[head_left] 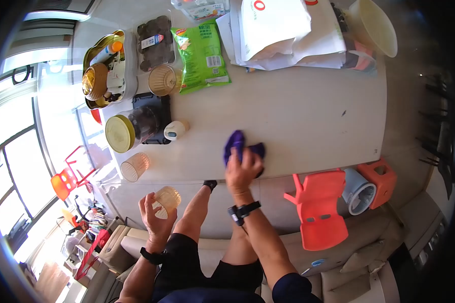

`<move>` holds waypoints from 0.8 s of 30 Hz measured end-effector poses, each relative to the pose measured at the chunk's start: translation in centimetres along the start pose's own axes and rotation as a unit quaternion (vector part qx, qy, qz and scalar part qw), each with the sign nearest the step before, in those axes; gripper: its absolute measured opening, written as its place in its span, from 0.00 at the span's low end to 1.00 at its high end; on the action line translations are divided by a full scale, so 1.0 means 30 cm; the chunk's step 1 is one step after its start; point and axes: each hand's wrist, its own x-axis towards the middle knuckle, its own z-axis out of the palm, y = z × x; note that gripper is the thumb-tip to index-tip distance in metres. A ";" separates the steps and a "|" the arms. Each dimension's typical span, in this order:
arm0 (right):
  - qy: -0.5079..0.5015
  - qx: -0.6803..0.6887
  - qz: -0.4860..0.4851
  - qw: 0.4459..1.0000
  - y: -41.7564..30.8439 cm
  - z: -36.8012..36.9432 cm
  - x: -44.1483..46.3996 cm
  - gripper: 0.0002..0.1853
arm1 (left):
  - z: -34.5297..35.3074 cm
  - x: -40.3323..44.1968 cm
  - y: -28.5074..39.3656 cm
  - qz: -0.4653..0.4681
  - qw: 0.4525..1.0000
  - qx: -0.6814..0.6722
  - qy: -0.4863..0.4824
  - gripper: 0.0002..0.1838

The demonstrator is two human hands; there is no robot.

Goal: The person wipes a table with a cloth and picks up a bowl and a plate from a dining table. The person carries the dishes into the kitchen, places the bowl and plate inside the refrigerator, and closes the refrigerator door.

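Note:
My left hand [157,218] is closed around a clear ribbed glass [167,200], held tilted just off the table's near edge. On the white table [298,116], my right hand [243,170] grips a dark purple cloth [236,141], which bunches up in front of and beside the fingers. Left of the cloth stands a small white container [176,130]. A second ribbed glass [135,167] is near the table's left corner, and a third [164,81] stands beside a green packet [201,56].
A jar with a yellow-green lid [120,134] and a tray [131,76] of items are at the left. White paper bags [288,35] and a cream bowl [373,26] line the far side. A red chair [320,209] and grey bin [359,192] stand by the near edge.

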 end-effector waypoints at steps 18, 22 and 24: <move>0.009 0.178 -0.026 0.984 0.218 -0.121 0.074 0.08 | 0.252 0.142 0.171 0.082 0.994 -0.071 0.006 0.41; 0.102 0.097 0.158 0.977 0.841 -0.367 0.326 0.08 | 0.346 0.196 0.252 0.116 0.993 -0.031 -0.003 0.38; 0.164 -0.209 0.027 0.964 1.182 -0.466 0.390 0.17 | 0.397 0.212 0.255 0.128 0.992 -0.022 0.000 0.37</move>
